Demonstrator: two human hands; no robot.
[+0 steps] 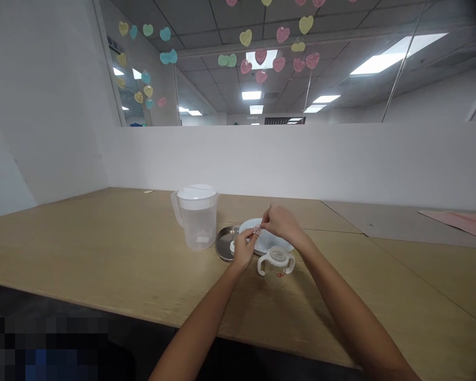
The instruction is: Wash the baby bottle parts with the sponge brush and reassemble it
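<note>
Fingers point(253, 236) of the person's left hand point(243, 254) pinch a small, clear, ring-like plastic piece point(257, 230), while those of the right hand point(281, 222) are drawn together on its right edge; its exact shape is too small to tell. Both hands work just behind a clear, round cup with two curved white handles and a red marking point(277, 263), which stands upright and without a lid on the light wooden table point(143, 254). Behind this cup, partly under the hands, lies a white, rounded plate point(269, 241). To the cup's left is a dull silver metal tray with rounded corners point(223, 244), holding a small white piece point(232, 247). Farther left of the cup stands a tall, translucent plastic jug with a white lid point(199, 219). Well right of the cup, a pale pink sheet point(460, 222) lies flat.
</note>
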